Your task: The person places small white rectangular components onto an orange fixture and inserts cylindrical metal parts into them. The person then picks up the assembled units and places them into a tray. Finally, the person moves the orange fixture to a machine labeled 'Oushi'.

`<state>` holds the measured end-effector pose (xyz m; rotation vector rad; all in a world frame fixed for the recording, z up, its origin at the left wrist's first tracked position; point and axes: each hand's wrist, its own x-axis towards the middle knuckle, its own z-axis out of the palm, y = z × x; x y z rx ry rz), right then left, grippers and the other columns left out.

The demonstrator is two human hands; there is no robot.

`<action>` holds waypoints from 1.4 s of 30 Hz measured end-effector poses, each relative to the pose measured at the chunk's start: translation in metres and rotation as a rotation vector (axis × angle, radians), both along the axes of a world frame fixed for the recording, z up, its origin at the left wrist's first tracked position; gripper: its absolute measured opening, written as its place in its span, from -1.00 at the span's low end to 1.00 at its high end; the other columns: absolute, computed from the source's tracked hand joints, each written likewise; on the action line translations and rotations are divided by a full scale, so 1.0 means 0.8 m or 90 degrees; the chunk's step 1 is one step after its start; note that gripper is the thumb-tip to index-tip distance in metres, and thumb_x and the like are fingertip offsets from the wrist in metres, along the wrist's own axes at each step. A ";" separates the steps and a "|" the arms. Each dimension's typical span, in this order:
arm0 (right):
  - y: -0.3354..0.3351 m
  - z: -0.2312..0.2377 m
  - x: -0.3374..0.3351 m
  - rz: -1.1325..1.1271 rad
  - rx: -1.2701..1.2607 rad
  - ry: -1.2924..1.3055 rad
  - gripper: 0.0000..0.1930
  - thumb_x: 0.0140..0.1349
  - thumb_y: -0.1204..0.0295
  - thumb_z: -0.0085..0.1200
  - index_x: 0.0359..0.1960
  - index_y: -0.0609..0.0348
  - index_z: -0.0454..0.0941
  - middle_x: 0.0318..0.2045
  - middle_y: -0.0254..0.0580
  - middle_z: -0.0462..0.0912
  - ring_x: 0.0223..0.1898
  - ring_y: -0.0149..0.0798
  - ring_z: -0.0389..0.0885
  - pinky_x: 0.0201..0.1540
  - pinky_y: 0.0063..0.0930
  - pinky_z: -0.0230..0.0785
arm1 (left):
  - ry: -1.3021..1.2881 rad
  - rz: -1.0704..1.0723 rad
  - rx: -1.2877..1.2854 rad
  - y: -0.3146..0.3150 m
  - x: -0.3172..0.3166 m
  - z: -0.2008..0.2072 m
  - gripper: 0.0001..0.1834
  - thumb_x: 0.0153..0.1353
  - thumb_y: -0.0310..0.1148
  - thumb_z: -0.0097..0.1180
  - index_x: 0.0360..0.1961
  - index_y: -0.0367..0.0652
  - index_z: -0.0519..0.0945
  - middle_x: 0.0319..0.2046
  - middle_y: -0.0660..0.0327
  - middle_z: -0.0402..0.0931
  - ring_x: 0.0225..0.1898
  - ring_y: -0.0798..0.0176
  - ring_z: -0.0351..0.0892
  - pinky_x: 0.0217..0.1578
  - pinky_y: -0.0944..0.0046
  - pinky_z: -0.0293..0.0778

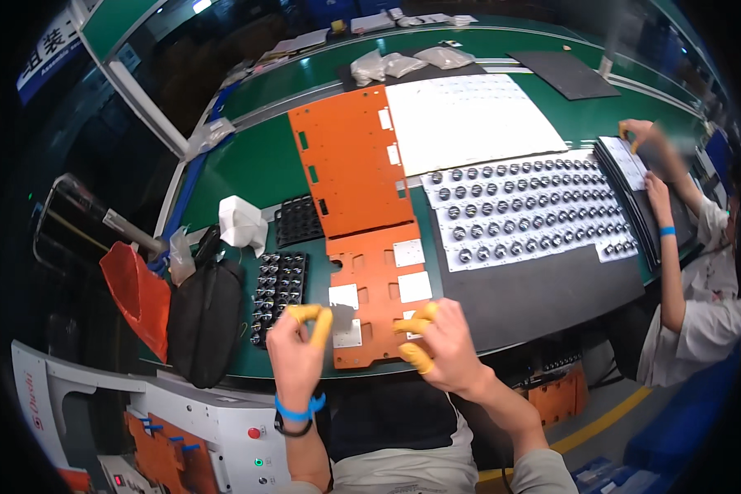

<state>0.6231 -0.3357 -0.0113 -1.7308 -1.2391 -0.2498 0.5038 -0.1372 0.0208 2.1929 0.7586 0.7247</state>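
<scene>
In front of me lies an orange fixture board with cut-outs, and several white square plates sit on it. My left hand, with yellow finger cots and a blue wrist strap, is closed on a small grey plate above the board's left side. My right hand, also in yellow finger cots, hovers at the board's right edge beside a white plate, thumb and fingers apart with nothing visible between them. Hinged behind is an upright orange panel. Left of the board stands a black tray of shiny round parts.
White sheets with rows of black round parts lie on a dark mat to the right. A co-worker's hands handle a stack of dark panels. A black bag and a red bag sit at the left.
</scene>
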 end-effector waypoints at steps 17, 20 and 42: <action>-0.013 -0.059 0.010 0.003 0.061 0.115 -0.76 0.13 0.20 0.28 -0.27 0.04 0.76 -0.44 -0.36 0.52 -0.41 -0.24 0.45 -0.14 -0.21 0.42 | 0.224 0.144 -0.082 0.062 0.092 -0.048 -0.70 0.20 -0.28 0.31 -0.33 -0.39 0.69 -0.55 -0.09 0.61 -0.55 -0.02 0.61 -0.48 0.12 0.44; -0.016 -0.060 0.009 0.032 0.061 0.111 -0.76 0.13 0.20 0.28 -0.26 0.04 0.76 -0.44 -0.36 0.53 -0.41 -0.24 0.45 -0.16 -0.22 0.43 | 0.249 0.125 -0.062 0.058 0.098 -0.051 -0.69 0.21 -0.25 0.31 -0.32 -0.38 0.69 -0.57 -0.10 0.59 -0.57 -0.05 0.59 -0.48 0.10 0.43; 0.165 0.039 0.188 -0.191 -0.013 0.297 -0.02 0.23 0.22 0.28 0.42 0.56 -0.13 0.26 0.48 0.31 0.34 0.16 0.30 0.37 -0.16 0.18 | 0.073 0.095 0.080 0.061 0.074 -0.051 -0.60 0.11 -0.16 0.41 -0.29 -0.37 0.72 -0.49 -0.17 0.62 -0.44 -0.18 0.64 -0.39 0.02 0.50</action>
